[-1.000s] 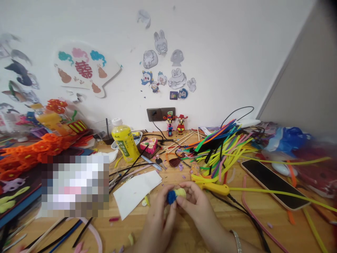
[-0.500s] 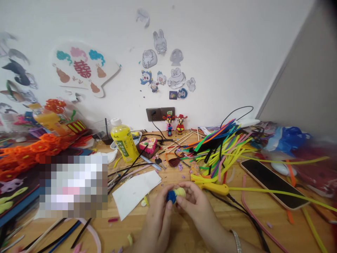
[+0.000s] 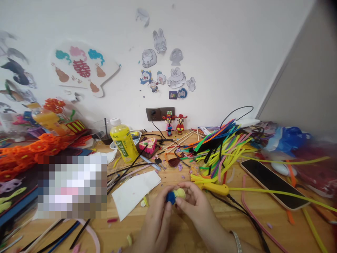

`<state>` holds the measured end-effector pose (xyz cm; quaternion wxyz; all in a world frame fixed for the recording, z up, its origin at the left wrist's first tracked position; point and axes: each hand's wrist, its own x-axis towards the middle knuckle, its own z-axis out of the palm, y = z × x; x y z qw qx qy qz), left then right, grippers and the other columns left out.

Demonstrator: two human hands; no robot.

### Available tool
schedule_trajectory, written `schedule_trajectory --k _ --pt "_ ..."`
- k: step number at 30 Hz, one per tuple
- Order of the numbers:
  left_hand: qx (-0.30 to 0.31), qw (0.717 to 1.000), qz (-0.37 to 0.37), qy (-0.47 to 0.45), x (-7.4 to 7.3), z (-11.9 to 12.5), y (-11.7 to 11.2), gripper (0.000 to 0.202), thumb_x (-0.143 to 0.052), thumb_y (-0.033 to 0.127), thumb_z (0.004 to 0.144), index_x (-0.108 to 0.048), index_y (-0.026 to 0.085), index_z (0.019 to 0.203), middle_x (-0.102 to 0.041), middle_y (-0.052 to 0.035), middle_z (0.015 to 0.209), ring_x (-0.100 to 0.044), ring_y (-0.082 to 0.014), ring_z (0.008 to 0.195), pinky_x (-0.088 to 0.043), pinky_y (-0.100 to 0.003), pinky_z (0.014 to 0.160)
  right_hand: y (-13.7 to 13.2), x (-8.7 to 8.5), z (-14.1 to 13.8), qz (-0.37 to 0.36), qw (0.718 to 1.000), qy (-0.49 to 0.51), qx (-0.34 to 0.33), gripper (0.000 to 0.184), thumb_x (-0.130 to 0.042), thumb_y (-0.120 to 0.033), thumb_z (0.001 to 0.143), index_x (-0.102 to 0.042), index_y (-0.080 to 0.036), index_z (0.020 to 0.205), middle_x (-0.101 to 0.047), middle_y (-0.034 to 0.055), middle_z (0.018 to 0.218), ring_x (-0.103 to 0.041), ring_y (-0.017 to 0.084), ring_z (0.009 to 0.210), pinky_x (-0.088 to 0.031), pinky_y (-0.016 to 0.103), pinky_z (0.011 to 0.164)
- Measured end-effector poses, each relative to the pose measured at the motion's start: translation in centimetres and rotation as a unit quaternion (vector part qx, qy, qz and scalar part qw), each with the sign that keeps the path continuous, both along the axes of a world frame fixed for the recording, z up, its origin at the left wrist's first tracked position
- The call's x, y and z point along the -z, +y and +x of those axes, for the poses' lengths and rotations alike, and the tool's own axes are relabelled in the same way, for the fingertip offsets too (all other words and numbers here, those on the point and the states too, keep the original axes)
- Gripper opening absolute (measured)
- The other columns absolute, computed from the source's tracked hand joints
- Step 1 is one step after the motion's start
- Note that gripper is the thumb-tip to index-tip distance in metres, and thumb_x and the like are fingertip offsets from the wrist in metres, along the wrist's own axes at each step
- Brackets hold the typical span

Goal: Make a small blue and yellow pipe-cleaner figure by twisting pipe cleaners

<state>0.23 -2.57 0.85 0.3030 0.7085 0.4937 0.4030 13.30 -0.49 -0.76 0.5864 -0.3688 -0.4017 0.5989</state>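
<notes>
Left hand: the left hand (image 3: 157, 218) is curled, thumb and fingers pinching the blue end of the small blue-and-yellow chenille bundle (image 3: 175, 196).

Right hand: the right hand (image 3: 194, 205) is cupped, its fingers (image 3: 184, 195) pressed against the yellow end; a metal bracelet (image 3: 237, 241) circles that wrist.

Work in hand: both hands are pressed close together, turning attention on the bundle; exactly how its strands join is hidden by the fingers.

Bundle's place: held just above the wooden table (image 3: 126, 228), in front of the person.

Nearby: a white paper sheet (image 3: 134, 195) lies left of the hands; a yellow plastic handle (image 3: 212, 188) lies just beyond the right hand.

Rest: a heap of colored pipe cleaners (image 3: 222, 153), a black-screened phone (image 3: 273, 182), a yellow bottle (image 3: 123, 144), and two small figurines (image 3: 175, 124) stand farther back.
</notes>
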Motion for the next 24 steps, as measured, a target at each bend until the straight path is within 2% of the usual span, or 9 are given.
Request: schedule_trajectory --k 3,8,15,24 --pt "-0.013 1.000 0.009 -0.014 -0.06 0.19 -0.07 0.031 -0.034 0.025 0.087 -0.042 0.023 0.117 -0.052 -0.0053 0.120 -0.044 -0.0181 0.114 -0.034 -0.034 0.097 -0.12 -0.25 -0.06 0.006 1.000 -0.006 0.001 0.027 -0.067 -0.016 0.061 -0.054 -0.017 0.085 -0.060 -0.0004 0.076 -0.055 0.012 0.068 -0.044 0.022 0.060" --pt "0.001 1.000 0.011 0.025 0.09 0.02 0.22 0.032 -0.035 0.024 0.086 -0.041 0.020 0.117 -0.053 -0.0083 0.120 -0.045 -0.0189 0.114 -0.036 -0.035 0.096 -0.26 -0.55 -0.13 0.006 1.000 -0.027 0.013 0.027 -0.065 -0.015 0.060 -0.054 -0.017 0.084 -0.060 -0.0004 0.075 -0.056 0.013 0.069 -0.045 0.023 0.061" --pt "0.016 0.997 0.041 0.055 0.50 -0.20 0.45 0.030 -0.034 0.022 0.086 -0.039 0.020 0.116 -0.055 -0.0086 0.117 -0.047 -0.0179 0.111 -0.040 -0.034 0.093 -0.28 -0.10 -0.09 0.012 0.998 -0.047 0.026 0.028 -0.063 -0.013 0.061 -0.053 -0.018 0.087 -0.060 -0.0001 0.077 -0.057 0.014 0.071 -0.046 0.024 0.063" --pt "0.008 0.997 0.021 0.069 0.68 -0.17 0.50 0.031 -0.034 0.024 0.086 -0.040 0.020 0.116 -0.054 -0.0113 0.118 -0.048 -0.0205 0.112 -0.040 -0.038 0.093 -0.40 -0.51 -0.27 0.012 0.999 -0.035 0.027 0.026 -0.065 -0.015 0.060 -0.055 -0.020 0.084 -0.061 0.0001 0.076 -0.058 0.015 0.071 -0.046 0.025 0.063"
